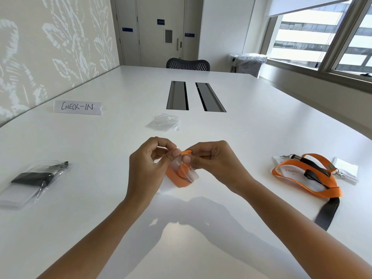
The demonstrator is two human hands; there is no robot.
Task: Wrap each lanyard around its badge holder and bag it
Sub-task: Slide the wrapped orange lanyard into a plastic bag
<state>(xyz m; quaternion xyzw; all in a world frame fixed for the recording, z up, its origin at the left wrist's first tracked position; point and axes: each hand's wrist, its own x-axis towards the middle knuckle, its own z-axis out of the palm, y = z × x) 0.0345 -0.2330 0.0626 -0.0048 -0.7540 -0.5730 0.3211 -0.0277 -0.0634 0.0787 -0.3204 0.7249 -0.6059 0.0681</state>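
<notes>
Above the table's middle I hold a clear badge holder (192, 175) with an orange lanyard (177, 178) wound around it. My left hand (149, 166) pinches the holder's upper left part. My right hand (211, 161) pinches the orange strap's end at the top. Empty clear bags (164, 122) lie just beyond my hands. A bagged badge with a black lanyard (34, 178) lies at the left. At the right, an orange lanyard (308, 178) and a black lanyard (327, 212) lie tangled over badge holders (346, 168).
A folded "CHECK-IN" sign (77, 107) stands at the far left of the white table (251, 121). Two dark cable slots (193, 96) sit in the table's middle. A black chair (188, 64) stands at the far end, windows at the right.
</notes>
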